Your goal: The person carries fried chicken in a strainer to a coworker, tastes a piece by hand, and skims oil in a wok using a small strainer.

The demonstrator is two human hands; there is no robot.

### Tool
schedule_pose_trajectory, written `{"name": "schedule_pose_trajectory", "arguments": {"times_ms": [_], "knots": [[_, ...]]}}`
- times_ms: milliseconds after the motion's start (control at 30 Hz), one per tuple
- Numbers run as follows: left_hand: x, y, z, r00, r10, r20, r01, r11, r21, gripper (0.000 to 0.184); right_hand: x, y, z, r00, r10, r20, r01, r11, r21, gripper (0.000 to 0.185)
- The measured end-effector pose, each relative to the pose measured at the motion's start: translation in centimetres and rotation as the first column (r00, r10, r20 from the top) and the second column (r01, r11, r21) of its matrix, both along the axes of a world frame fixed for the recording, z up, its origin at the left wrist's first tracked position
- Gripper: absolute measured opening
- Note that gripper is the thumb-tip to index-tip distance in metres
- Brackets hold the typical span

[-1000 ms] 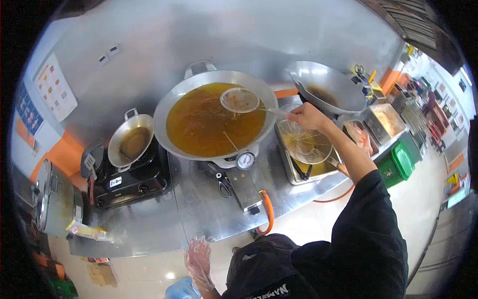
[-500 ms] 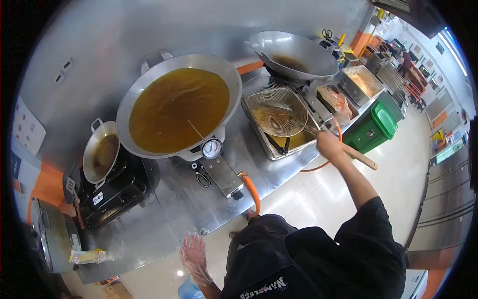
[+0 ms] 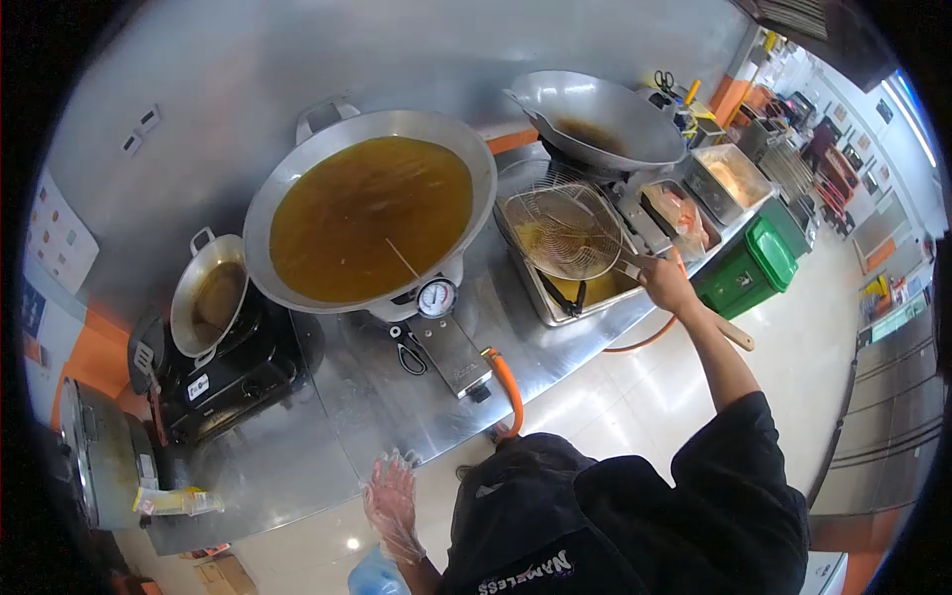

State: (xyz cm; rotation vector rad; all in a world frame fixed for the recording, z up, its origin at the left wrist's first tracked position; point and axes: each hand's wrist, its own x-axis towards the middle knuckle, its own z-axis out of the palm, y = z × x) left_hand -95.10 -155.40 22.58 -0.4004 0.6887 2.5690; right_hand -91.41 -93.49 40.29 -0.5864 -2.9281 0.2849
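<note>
My right hand (image 3: 670, 285) is closed round the handle of a wire skimmer (image 3: 565, 234), whose wooden end (image 3: 736, 335) sticks out past my wrist. The skimmer's round mesh lies over a rectangular metal tray (image 3: 569, 315) with yellowish contents seen through the wires. Black-handled tongs (image 3: 567, 299) rest in that tray. My left hand (image 3: 394, 504), in a clear plastic glove, is off the counter's front edge, fingers spread and holding nothing. A large wok of brown-gold oil (image 3: 372, 218) stands beyond it, a dial thermometer (image 3: 435, 297) at its rim.
Another wok (image 3: 595, 114) sits at the back right, near a tray of raw meat (image 3: 680, 213) and a tray of pale coating (image 3: 732, 183). Scissors (image 3: 409, 350) and an orange hose (image 3: 508, 392) lie by the burner. A small pan (image 3: 213, 293) is on the left stove; a green bin (image 3: 752, 270) stands right.
The view has shifted slightly. The skimmer's mesh now looks flatter over the tray, and my right hand's grip has turned a little. My left hand stays spread.
</note>
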Motion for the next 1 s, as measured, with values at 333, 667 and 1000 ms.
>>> {"name": "schedule_pose_trajectory", "arguments": {"times_ms": [333,667,1000], "knots": [[-0.5,0.2,1.0,0.998,0.046,-0.041,-0.044,0.998,0.039,0.060,-5.6,-1.9,19.9,1.000,-0.020,0.018,0.019,0.999,0.049,0.034],[2.0,0.8,0.9,0.980,0.196,-0.044,-0.195,0.980,0.034,0.060,-23.2,-11.1,33.9,0.797,0.056,0.602,-0.096,0.995,0.035,0.040],[6.0,-0.7,1.5,0.885,0.465,0.021,-0.464,0.885,-0.043,0.057,-33.7,-17.7,29.0,0.421,0.077,0.904,-0.057,0.997,-0.059,0.022]]}}
